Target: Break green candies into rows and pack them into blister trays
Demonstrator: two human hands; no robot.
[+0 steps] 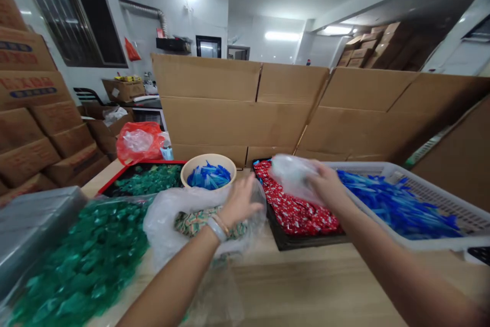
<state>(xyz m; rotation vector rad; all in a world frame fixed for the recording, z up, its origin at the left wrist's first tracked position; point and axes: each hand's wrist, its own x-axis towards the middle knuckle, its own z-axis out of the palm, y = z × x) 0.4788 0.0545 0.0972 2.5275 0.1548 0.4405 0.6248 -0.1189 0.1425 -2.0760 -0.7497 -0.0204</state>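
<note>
My right hand (pixel 325 186) is closed on a clear plastic bag (pixel 293 174) with something pale inside, held above a black tray (pixel 281 237) of small red wrapped pieces (pixel 294 209). Over a large clear bag (pixel 163 220) my left hand (pixel 241 202) has its fingers spread, with nothing in them. Green and orange patterned pieces (pixel 187 222) lie inside that large bag, partly hidden by the left hand and wrist. Behind it stands a cream bowl (pixel 184 171) of blue pieces (pixel 209 176).
Green wrapped pieces (pixel 88 255) spread at the left beside a grey box (pixel 38 230). A red-rimmed tray (pixel 111 180) sits behind them. At the right is a white basket (pixel 417 243) of blue pieces. Tall cardboard (pixel 229 118) borders the table's back.
</note>
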